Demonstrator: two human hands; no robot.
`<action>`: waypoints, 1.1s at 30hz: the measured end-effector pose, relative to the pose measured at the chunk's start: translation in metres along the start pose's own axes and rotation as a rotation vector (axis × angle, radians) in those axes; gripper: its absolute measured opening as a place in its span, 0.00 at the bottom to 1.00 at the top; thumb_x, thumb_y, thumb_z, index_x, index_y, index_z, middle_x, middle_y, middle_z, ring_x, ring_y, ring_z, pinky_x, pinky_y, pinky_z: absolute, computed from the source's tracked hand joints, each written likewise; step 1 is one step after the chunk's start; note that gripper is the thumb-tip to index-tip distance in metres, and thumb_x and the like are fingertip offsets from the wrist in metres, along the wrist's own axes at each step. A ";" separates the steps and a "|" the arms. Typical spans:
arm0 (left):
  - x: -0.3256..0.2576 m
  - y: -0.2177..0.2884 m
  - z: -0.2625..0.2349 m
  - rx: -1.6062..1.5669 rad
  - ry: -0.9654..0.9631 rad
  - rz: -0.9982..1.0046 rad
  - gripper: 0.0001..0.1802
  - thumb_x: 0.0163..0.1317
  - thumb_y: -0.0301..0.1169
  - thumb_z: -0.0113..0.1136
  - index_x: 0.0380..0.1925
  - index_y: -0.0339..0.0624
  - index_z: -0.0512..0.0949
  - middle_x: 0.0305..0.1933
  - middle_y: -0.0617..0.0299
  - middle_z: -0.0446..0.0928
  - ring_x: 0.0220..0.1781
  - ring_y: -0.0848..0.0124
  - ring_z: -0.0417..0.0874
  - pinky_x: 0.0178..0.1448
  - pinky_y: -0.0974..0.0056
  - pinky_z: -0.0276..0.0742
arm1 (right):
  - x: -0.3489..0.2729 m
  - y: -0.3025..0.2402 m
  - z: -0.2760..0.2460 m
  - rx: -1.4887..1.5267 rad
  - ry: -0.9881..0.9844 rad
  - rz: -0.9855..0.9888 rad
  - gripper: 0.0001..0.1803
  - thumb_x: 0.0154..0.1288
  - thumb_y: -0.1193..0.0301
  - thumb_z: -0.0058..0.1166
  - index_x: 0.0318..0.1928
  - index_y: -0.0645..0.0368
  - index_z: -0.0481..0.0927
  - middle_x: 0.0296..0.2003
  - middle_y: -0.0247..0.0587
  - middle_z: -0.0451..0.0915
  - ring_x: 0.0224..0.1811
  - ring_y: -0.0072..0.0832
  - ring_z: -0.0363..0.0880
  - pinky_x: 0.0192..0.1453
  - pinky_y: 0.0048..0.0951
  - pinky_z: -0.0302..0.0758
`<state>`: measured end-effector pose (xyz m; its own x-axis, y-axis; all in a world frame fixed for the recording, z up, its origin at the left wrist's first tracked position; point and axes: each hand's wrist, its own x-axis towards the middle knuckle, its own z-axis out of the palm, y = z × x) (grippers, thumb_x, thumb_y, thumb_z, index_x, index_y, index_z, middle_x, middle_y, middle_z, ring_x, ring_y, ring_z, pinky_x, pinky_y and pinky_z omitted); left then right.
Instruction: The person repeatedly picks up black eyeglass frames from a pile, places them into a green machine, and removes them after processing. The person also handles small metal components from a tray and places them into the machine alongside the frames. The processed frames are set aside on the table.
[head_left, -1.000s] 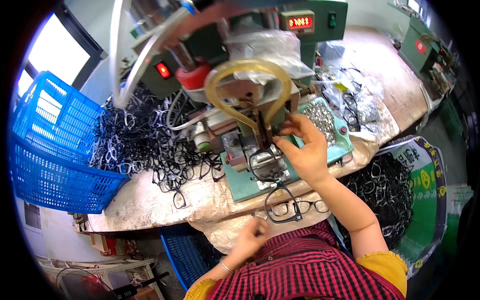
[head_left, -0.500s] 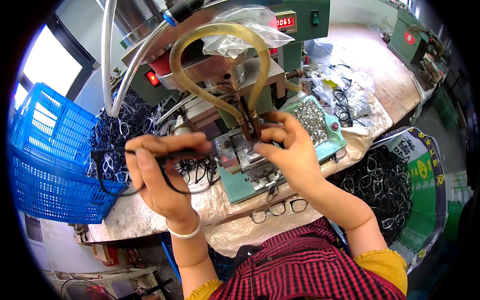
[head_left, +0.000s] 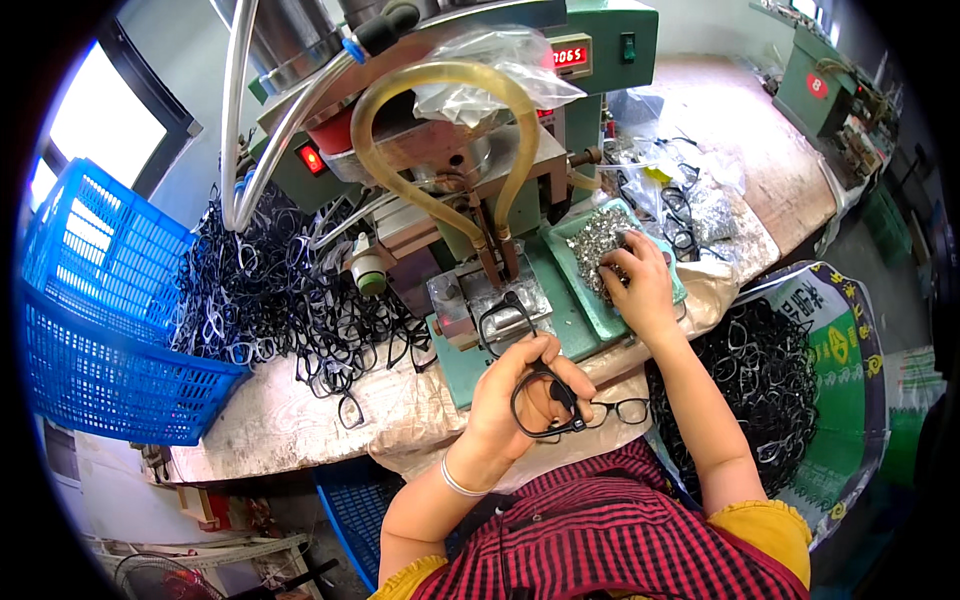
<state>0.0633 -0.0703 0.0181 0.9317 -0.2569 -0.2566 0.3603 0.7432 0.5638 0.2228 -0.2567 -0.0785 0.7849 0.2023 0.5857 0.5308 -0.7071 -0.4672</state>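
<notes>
Straddling the left fingers [head_left: 571, 376]: black eyeglass frame [head_left: 562, 394]

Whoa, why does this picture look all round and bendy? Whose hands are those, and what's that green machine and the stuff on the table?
The camera sits on a person's head, looking down through a wide fisheye lens, which bends straight edges. Those are the person's own bare hands. The left hand holds a black glasses frame. The right hand dips into small shiny bits in a teal tray; I can't tell if it pinches one. The machine has a yellowish looped tube. On the table, at left, lies a pile of dark glasses frames.
</notes>
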 end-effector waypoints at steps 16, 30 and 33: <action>0.001 -0.002 -0.005 -0.045 -0.023 0.002 0.14 0.76 0.41 0.43 0.35 0.45 0.69 0.32 0.42 0.83 0.29 0.50 0.86 0.36 0.55 0.83 | 0.015 -0.016 -0.002 -0.048 -0.003 -0.231 0.05 0.56 0.74 0.63 0.34 0.56 0.84 0.49 0.45 0.81 0.58 0.47 0.77 0.58 0.44 0.74; -0.023 0.086 -0.114 1.310 0.919 1.241 0.19 0.60 0.22 0.66 0.53 0.37 0.80 0.48 0.60 0.75 0.42 0.75 0.76 0.46 0.72 0.74 | 0.009 -0.028 -0.006 0.399 -0.038 0.018 0.08 0.67 0.80 0.57 0.44 0.63 0.86 0.40 0.36 0.85 0.44 0.23 0.81 0.51 0.25 0.75; 0.017 0.114 -0.132 1.123 0.905 1.252 0.18 0.59 0.25 0.69 0.50 0.38 0.83 0.46 0.59 0.72 0.36 0.73 0.74 0.42 0.69 0.74 | 0.020 -0.049 -0.007 0.509 -0.048 0.103 0.08 0.63 0.81 0.59 0.42 0.64 0.86 0.37 0.38 0.85 0.41 0.25 0.82 0.50 0.25 0.75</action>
<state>0.1139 0.0914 -0.0252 0.4790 0.6609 0.5777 -0.1979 -0.5599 0.8046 0.2102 -0.2226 -0.0398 0.8486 0.1885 0.4943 0.5290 -0.3086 -0.7905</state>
